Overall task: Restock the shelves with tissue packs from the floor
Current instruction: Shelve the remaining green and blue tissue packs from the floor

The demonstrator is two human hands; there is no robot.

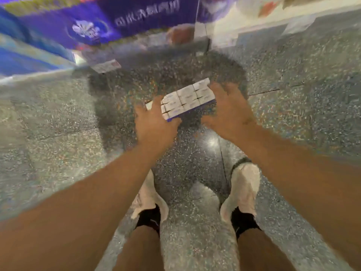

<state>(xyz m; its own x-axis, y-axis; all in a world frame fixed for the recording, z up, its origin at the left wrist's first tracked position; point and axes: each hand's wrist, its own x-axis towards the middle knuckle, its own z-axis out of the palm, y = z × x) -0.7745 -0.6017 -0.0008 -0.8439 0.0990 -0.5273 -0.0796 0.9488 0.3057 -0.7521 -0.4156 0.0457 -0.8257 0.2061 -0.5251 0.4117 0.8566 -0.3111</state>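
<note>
Speckled floor (58, 124); two hands, left hand (154, 122) and right hand (228, 110), fingers gripping one tissue pack (187, 98).

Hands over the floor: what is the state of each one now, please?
Left hand: holds the near end of the white-and-purple wrapped block of small tissue packs.
Right hand: against the far end; blur hides its grip.

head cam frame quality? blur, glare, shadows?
Head view: heavy motion blur, worst at the top, where the purple packaging smears; the tissue pack between the left hand and right hand stays readable. Glare spot on the floor; dark shadow around the pack; wide-angle bend at the edges.
</note>
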